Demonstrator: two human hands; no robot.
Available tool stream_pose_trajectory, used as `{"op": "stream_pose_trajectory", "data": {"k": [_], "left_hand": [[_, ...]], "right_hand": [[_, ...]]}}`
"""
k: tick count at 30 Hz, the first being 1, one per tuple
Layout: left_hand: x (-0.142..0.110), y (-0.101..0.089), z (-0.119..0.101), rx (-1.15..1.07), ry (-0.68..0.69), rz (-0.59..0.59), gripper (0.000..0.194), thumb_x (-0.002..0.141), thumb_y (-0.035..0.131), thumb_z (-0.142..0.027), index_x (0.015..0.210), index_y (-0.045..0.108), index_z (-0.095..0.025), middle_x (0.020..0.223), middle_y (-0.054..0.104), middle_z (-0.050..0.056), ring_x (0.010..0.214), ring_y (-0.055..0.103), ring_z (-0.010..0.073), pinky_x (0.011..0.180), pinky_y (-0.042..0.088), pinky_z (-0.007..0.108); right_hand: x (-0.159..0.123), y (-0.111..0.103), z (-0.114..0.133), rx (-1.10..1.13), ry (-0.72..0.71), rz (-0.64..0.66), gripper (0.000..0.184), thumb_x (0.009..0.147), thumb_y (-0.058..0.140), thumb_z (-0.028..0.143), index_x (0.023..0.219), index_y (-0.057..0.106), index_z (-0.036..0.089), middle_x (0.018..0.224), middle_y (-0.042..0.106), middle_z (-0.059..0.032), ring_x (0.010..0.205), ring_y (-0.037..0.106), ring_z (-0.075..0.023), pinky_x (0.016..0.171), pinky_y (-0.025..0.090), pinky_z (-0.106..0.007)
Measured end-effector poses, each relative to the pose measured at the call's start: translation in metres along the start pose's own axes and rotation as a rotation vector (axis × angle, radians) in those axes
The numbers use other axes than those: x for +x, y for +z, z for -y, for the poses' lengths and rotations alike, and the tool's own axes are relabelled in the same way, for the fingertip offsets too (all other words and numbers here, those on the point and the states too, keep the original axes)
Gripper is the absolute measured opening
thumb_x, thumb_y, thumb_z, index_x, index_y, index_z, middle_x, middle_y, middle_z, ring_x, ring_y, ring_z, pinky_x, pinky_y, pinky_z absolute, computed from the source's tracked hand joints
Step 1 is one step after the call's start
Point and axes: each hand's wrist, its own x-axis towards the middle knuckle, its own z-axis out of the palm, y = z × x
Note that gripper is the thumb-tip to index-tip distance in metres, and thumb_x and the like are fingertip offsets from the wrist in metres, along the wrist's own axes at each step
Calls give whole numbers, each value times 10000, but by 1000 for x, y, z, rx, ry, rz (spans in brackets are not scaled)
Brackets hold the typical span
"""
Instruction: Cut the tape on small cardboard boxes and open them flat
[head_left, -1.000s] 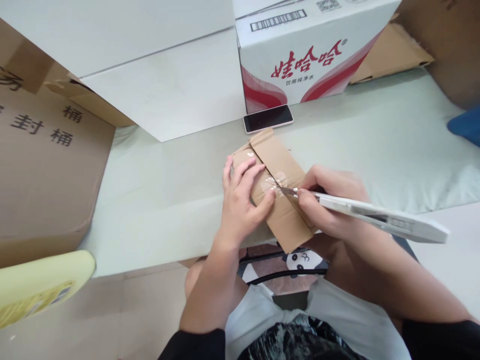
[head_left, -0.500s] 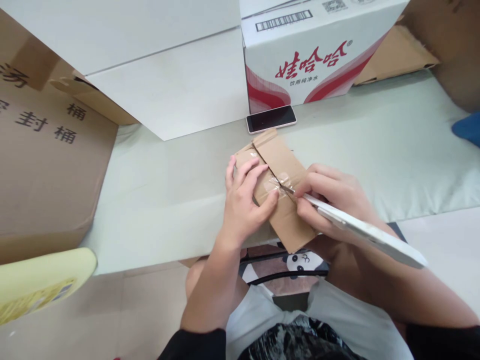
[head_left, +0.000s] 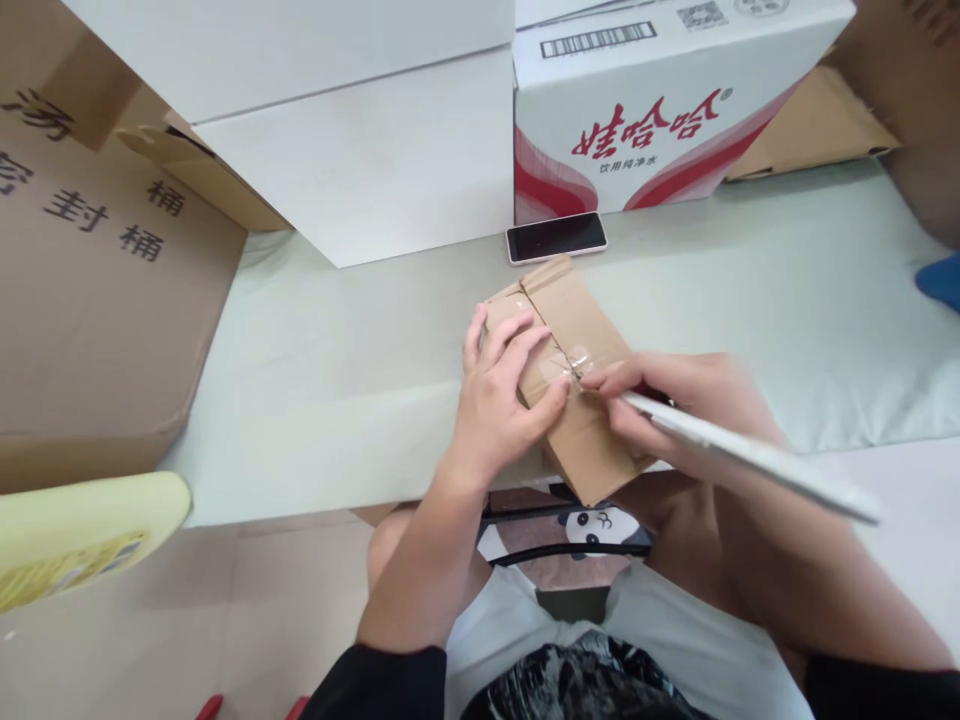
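A small brown cardboard box (head_left: 600,445) lies slanted at the front edge of the pale green cloth surface, a strip of clear tape (head_left: 559,366) across its middle seam. My left hand (head_left: 504,385) rests on the box's left part with its fingers spread, the thumb beside the tape. My right hand (head_left: 667,400) is closed around a white utility knife (head_left: 757,455), whose long body points down to the right. The knife's tip is at the seam by the tape, mostly hidden by my fingers. The right hand and knife are slightly blurred.
Beyond the small box lies a phone (head_left: 556,238), in front of a white and red carton (head_left: 660,140). A large white box (head_left: 375,180) stands to its left. A big brown carton (head_left: 97,320) and a yellow container (head_left: 90,530) are at the far left.
The whole view has shifted slightly. My right hand has moved a little with the knife, and the blade visible before is now mostly covered. My left hand keeps its place on the box.
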Motion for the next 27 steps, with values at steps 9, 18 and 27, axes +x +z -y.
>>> {"op": "stream_pose_trajectory", "data": {"k": [9,18,27], "left_hand": [[0,1,0,2,-8,-12,445,938,631,-511,1303,612,-258,1444,611,102,1584,292,382,1308,235,644],[-1,0,0,-5,-21,-10,468,933,636,-524,1309,623,-245,1453,608,100,1590,265,403,1309,240,642],[5,-12,22,-28,48,-105,481,1029,414,-592,1345,579,-269,1434,618,107,1440,527,303,1340,192,627]], "right_hand": [[9,12,6,2,79,-100,31,821,668,246,850,680,242,781,810,0,638,760,-174,550,535,-251],[2,9,4,302,109,-103,185,797,629,208,808,453,261,641,708,29,533,656,-159,493,464,-268],[16,14,-11,593,-18,-790,378,920,594,622,798,456,292,589,398,57,407,438,-134,385,345,-307]]}}
